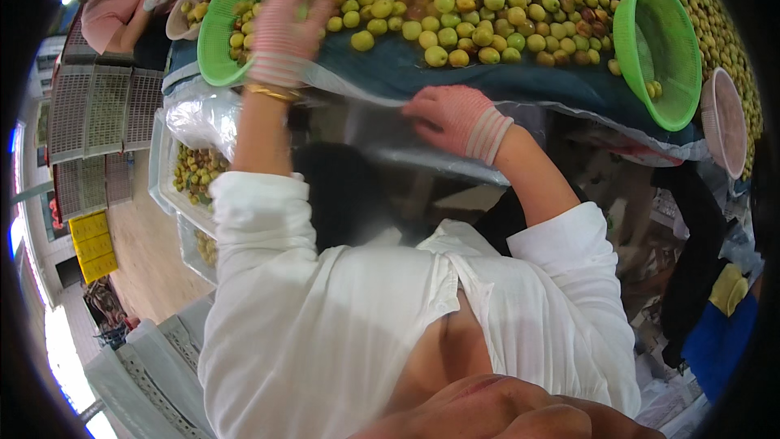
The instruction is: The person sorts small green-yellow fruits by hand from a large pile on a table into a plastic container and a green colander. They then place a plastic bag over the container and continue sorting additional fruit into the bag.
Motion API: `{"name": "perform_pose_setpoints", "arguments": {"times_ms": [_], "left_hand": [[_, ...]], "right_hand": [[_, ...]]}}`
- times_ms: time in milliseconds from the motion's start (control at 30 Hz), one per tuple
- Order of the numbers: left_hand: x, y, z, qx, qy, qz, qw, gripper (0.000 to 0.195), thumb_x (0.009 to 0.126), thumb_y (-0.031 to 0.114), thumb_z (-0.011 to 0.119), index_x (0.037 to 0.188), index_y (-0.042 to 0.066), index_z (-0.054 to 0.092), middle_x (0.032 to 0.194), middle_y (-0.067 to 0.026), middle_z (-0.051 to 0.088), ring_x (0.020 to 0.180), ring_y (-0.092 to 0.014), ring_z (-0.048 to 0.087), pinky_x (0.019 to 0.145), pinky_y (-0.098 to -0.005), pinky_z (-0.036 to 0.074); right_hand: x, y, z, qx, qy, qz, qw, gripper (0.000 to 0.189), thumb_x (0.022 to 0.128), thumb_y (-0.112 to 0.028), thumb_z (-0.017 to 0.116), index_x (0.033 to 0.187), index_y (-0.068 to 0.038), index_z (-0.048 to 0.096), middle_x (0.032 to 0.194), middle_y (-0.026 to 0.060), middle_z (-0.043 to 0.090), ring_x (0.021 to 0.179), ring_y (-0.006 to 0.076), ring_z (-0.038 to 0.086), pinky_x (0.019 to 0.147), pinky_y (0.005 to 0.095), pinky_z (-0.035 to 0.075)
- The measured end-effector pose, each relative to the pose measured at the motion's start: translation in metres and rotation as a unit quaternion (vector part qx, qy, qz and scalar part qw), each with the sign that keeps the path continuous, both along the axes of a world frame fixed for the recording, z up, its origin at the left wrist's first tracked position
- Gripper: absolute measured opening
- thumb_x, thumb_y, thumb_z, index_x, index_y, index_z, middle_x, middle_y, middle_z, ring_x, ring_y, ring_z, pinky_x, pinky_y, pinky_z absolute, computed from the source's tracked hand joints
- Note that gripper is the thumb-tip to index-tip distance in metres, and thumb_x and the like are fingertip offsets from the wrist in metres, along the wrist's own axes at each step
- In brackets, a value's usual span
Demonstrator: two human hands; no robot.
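Note:
My left hand (pixel 286 30), in a pink glove with a striped cuff, is blurred over the right rim of a green plastic colander basket (pixel 210 42). Its thumb stands apart from the fingers and nothing shows in it. Several fruits lie in that tilted basket. My right hand (pixel 454 119), gloved alike, hovers by the near edge of the sorting table (pixel 518 82), fingers bent and palm hidden. Beyond both hands spreads a heap of green and brownish fruits, apparently fresh jujubes (pixel 487 12). At the right, a second green basket (pixel 676 55) leans on the heap with a few fruits inside.
A pale pink basket (pixel 725 122) stands at far right, another (pixel 183 9) at upper left beside a co-worker (pixel 131 0). Left of me are a white crate (pixel 161 177) of fruits and clear plastic film (pixel 201 113). Stacked crates (pixel 85 110) and a yellow crate (pixel 92 247) stand farther off.

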State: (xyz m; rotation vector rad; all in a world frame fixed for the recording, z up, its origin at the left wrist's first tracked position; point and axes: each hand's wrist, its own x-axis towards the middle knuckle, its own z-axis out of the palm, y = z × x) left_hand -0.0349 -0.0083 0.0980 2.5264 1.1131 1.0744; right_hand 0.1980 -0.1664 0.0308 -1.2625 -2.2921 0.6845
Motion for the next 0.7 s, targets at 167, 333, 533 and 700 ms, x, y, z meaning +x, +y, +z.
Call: {"name": "perform_pose_setpoints", "arguments": {"times_ms": [167, 333, 533, 700], "left_hand": [[0.078, -0.043, -0.065, -0.070, 0.097, -0.097, 0.988, 0.047, 0.084, 0.011, 0.066, 0.130, 0.011, 0.055, 0.132, -0.0185, 0.054, 0.128, -0.036, 0.047, 0.106, -0.0409, 0.041], [0.072, -0.052, -0.077, -0.115, 0.213, -0.226, 0.943, 0.041, 0.085, 0.012, 0.063, 0.126, 0.013, 0.057, 0.131, -0.0145, 0.055, 0.119, -0.035, 0.053, 0.098, -0.0403, 0.047], [0.056, -0.043, -0.065, -0.205, 0.249, -0.211, 0.923, 0.027, 0.088, 0.018, 0.063, 0.114, 0.016, 0.065, 0.124, -0.0082, 0.059, 0.106, -0.031, 0.060, 0.088, -0.0380, 0.051], [0.047, -0.026, -0.062, -0.115, 0.177, -0.057, 0.976, 0.038, 0.084, 0.033, 0.070, 0.117, 0.015, 0.063, 0.119, -0.0124, 0.059, 0.110, -0.034, 0.057, 0.093, -0.0395, 0.048]], "right_hand": [[0.022, -0.001, -0.001, 0.017, 0.005, -0.009, 1.000, 0.024, 0.085, -0.022, 0.060, 0.104, -0.011, 0.068, 0.099, 0.0112, 0.065, 0.091, 0.0317, 0.064, 0.080, 0.0409, 0.053], [0.075, 0.010, -0.006, 0.178, -0.043, -0.254, 0.950, 0.027, 0.085, -0.017, 0.063, 0.111, -0.013, 0.066, 0.114, 0.0086, 0.064, 0.101, 0.0308, 0.063, 0.087, 0.0404, 0.052], [0.081, 0.014, -0.022, 0.113, -0.090, -0.224, 0.964, 0.032, 0.085, -0.021, 0.065, 0.115, -0.015, 0.065, 0.119, 0.0057, 0.062, 0.111, 0.0281, 0.058, 0.093, 0.0390, 0.048], [0.058, 0.018, -0.016, 0.100, -0.116, -0.202, 0.967, 0.040, 0.083, -0.031, 0.067, 0.120, -0.017, 0.062, 0.126, 0.0059, 0.058, 0.116, 0.0289, 0.055, 0.098, 0.0419, 0.044]]}}
